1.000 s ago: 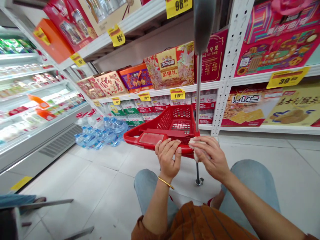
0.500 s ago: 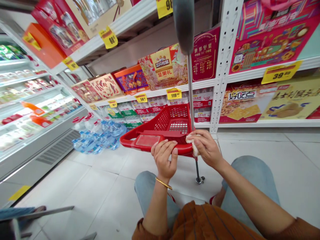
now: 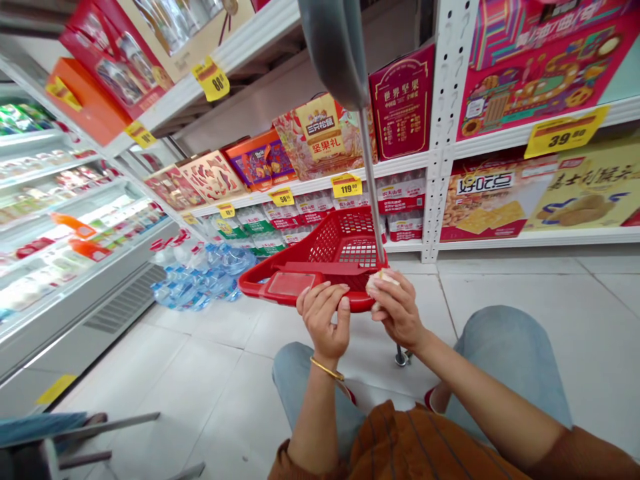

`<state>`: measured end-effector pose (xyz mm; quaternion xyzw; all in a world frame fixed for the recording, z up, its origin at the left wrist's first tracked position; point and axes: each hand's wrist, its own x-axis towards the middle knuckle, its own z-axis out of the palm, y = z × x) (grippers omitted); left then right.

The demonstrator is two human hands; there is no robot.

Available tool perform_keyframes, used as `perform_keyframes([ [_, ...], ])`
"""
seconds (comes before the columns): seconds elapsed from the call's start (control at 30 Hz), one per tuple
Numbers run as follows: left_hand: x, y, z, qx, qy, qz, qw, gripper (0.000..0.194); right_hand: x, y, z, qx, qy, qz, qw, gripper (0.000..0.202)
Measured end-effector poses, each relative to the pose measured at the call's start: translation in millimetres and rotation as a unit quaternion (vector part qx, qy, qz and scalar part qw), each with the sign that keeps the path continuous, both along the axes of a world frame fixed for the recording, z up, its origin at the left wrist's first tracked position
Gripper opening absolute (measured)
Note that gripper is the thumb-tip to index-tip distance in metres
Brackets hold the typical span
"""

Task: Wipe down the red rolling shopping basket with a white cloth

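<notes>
A red plastic shopping basket (image 3: pixel 265 291) stands in front of my knees, its pierced sides sloping away toward the shelf. My left hand (image 3: pixel 327 323) is closed over its near rim, fingers on top, just right of a flat panel. At the right near corner my right hand (image 3: pixel 404 308) pinches a crumpled whitish cloth (image 3: pixel 379 283) against the rim; part of the cloth is hidden by the fingers. A metal pole (image 3: pixel 371 190) with a grey grip (image 3: pixel 337 50) rises beside that corner. Below the basket a small caster (image 3: pixel 401 359) rests on the floor.
Shelves ahead hold boxed nut gifts (image 3: pixel 323 137), with packs of bottled water (image 3: pixel 407 227) beneath. Large blue water bottles (image 3: pixel 200 283) stand on the floor at left, near a chilled display case (image 3: pixel 115 293). Metal legs (image 3: pixel 115 427) and another person's foot (image 3: pixel 95 419) show at lower left.
My right hand has moved slightly left and its fingers have curled further over the cloth. The pole's upper end has tilted left in view. My left hand keeps its place on the rim.
</notes>
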<state>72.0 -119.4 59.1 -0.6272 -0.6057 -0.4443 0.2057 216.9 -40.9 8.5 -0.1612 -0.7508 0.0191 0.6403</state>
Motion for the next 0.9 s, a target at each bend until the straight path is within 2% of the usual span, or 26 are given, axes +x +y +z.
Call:
perform_keyframes([
  [0.1, -0.5, 0.2, 1.7, 0.006, -0.002, -0.008, 1.000, 0.025, 1.0, 14.2, -13.8, 0.047, -0.009, 0.005, 0.999, 0.036],
  [0.2, -0.9, 0.2, 3.1, 0.004, -0.009, -0.015, 1.000, 0.024, 3.1, 24.1, -23.8, 0.060, -0.008, 0.018, 0.998, 0.037],
  [0.43, -5.9, -0.2, 1.6, -0.001, -0.019, 0.001, 1.000, 0.027, 3.6, 36.8, -39.0, 0.010, -0.016, 0.064, 0.998, 0.054],
  [0.57, -11.2, -2.1, 0.9, 0.007, -0.021, 0.006, 1.000, 0.028, 1.6, 42.0, -47.0, -0.025, -0.044, 0.056, 0.997, 0.060],
  [0.7, -17.0, -4.2, 1.1, 0.010, -0.018, 0.001, 1.000, 0.030, -1.7, 35.6, -48.1, -0.043, -0.044, 0.048, 0.997, 0.065],
  [0.9, -33.5, -4.9, -0.3, 0.031, -0.045, -0.022, 0.998, 0.031, -6.1, 17.5, -39.1, -0.050, -0.035, 0.059, 0.996, 0.068],
])
